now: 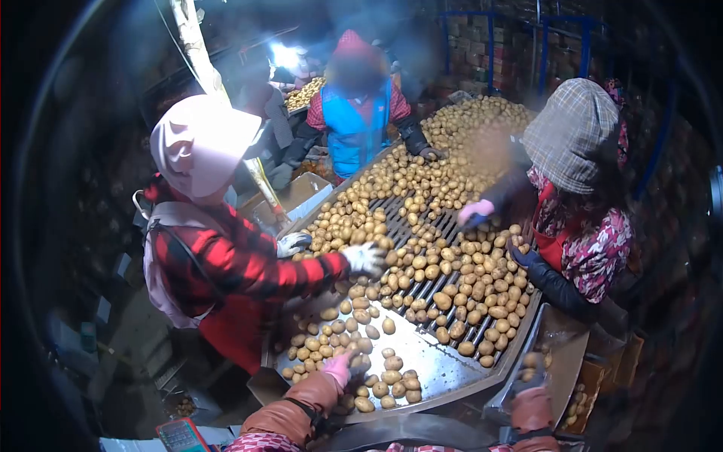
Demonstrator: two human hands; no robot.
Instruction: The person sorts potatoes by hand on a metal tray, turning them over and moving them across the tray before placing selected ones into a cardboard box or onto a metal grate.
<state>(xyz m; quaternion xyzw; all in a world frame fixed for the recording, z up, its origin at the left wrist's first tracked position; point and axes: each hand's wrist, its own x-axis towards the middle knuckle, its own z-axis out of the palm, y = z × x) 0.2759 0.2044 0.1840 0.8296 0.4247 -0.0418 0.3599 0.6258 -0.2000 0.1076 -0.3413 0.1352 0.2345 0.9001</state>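
My left hand [343, 368], in a pink and grey glove, reaches over the metal end of the sorting table among loose potatoes [310, 352]. Its fingers look partly stretched out against the potatoes beside them; no firm grip shows. At the lower right my right hand [529, 382], gloved and blurred, is above an open cardboard box next to the table. A potato [532, 360] sits in its fingers, and I cannot make out whether there are more. Another small group of potatoes [392, 380] lies on the metal just right of my left hand.
Potatoes cover the slatted rollers [433, 301] up the table. A person in red plaid [226, 256] works on the left, one in a blue vest [354, 128] at the back, one in a checked hat [576, 135] on the right. Cardboard boxes [580, 369] line the right edge.
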